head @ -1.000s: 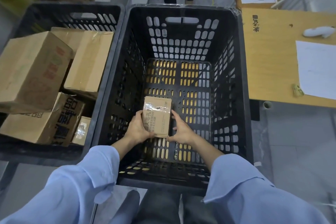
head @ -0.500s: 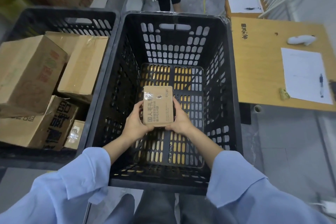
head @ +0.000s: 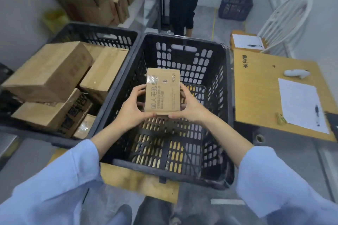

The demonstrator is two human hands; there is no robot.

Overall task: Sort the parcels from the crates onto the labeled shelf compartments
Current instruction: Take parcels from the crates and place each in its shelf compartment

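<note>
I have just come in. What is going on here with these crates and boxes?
A person in light blue sleeves is sorting parcels. The left hand grips the left edge of one small cardboard parcel, and the right hand grips its right edge. The parcel is held over the black crate, above its floor. The left crate holds several larger cardboard boxes. No shelf is in view.
</note>
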